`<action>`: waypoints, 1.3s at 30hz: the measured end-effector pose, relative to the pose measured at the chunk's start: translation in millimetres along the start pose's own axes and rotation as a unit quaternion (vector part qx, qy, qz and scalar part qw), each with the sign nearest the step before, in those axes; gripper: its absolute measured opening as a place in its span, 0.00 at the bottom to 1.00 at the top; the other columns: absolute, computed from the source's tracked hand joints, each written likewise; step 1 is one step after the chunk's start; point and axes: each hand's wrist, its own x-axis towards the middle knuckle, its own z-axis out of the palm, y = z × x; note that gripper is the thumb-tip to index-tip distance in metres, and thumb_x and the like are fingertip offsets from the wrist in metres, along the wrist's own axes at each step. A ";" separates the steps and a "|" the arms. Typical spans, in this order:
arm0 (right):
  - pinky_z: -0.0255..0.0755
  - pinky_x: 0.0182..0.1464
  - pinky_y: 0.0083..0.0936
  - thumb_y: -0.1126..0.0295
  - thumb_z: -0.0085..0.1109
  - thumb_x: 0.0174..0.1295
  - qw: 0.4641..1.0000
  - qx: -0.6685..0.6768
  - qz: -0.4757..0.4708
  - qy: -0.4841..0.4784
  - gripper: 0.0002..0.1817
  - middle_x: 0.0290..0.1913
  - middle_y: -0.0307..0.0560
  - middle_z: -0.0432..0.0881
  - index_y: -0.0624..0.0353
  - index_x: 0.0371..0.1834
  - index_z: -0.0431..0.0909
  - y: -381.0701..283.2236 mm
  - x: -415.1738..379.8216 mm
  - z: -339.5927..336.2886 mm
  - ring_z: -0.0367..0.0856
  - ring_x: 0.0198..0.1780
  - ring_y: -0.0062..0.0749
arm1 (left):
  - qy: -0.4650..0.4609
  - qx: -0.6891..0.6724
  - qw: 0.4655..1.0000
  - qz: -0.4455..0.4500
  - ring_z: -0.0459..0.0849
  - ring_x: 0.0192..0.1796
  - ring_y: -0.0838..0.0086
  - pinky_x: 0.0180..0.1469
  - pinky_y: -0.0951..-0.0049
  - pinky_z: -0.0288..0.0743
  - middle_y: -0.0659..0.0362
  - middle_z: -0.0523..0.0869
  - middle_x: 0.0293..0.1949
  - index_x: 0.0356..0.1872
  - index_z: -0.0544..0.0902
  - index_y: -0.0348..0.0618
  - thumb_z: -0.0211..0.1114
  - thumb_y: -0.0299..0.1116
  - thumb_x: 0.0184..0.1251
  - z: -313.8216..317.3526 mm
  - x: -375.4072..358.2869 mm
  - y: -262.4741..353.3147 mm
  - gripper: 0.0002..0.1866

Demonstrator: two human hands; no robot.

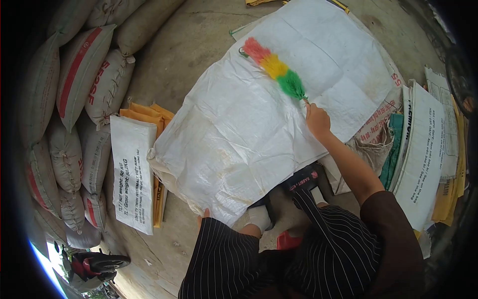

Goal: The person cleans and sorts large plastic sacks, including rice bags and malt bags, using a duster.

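My right hand (pixel 317 119) is closed round the thin handle of a feather duster (pixel 275 67) with pink, yellow and green bands. The duster lies over a large white woven sack (pixel 199 134), which is spread out creased on top of a flat pile of sacks. At the sack's near left corner, my left hand (pixel 204 215) pinches its edge; my striped trouser leg hides most of that hand.
Filled sacks (pixel 82 74) are stacked along the left. Folded printed bags stand beside the pile, a white one (pixel 133 174) at left and another (pixel 420 149) at right. A motorbike (pixel 92 264) is at lower left. A red object (pixel 288 240) lies between my feet.
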 end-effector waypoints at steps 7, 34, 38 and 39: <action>0.71 0.28 0.42 0.58 0.44 0.63 0.978 -0.082 -0.125 -0.146 0.15 0.21 0.52 0.77 0.58 0.27 0.70 102.5 -12.3 -45.2 0.79 0.26 0.48 | 0.019 0.041 0.999 -0.003 0.80 0.43 0.52 0.43 0.61 0.72 0.39 0.80 0.39 0.42 0.75 0.23 0.57 0.45 0.60 -25.8 -7.6 -1.4 0.27; 0.66 0.33 0.47 0.61 0.41 0.64 0.977 0.083 0.185 0.061 0.18 0.23 0.60 0.77 0.63 0.24 0.72 242.2 -47.2 -101.4 0.75 0.31 0.57 | 0.122 0.187 0.975 -0.006 0.80 0.40 0.50 0.41 0.60 0.72 0.38 0.80 0.37 0.41 0.75 0.22 0.56 0.45 0.61 -59.9 -16.8 29.9 0.26; 0.68 0.30 0.43 0.65 0.49 0.58 0.964 0.035 -0.175 -0.195 0.12 0.19 0.56 0.74 0.61 0.22 0.67 200.1 -101.6 -85.3 0.76 0.27 0.53 | 0.144 0.213 0.966 -0.016 0.80 0.40 0.50 0.41 0.60 0.72 0.38 0.80 0.36 0.40 0.75 0.22 0.56 0.45 0.61 -63.2 -12.3 41.9 0.26; 0.68 0.30 0.43 0.65 0.49 0.58 0.965 0.038 -0.174 -0.194 0.12 0.19 0.56 0.74 0.61 0.22 0.67 206.1 -104.2 -84.1 0.76 0.27 0.53 | 0.152 0.220 0.963 -0.016 0.80 0.40 0.50 0.41 0.60 0.72 0.38 0.80 0.36 0.40 0.75 0.22 0.56 0.45 0.61 -68.6 -12.3 41.8 0.26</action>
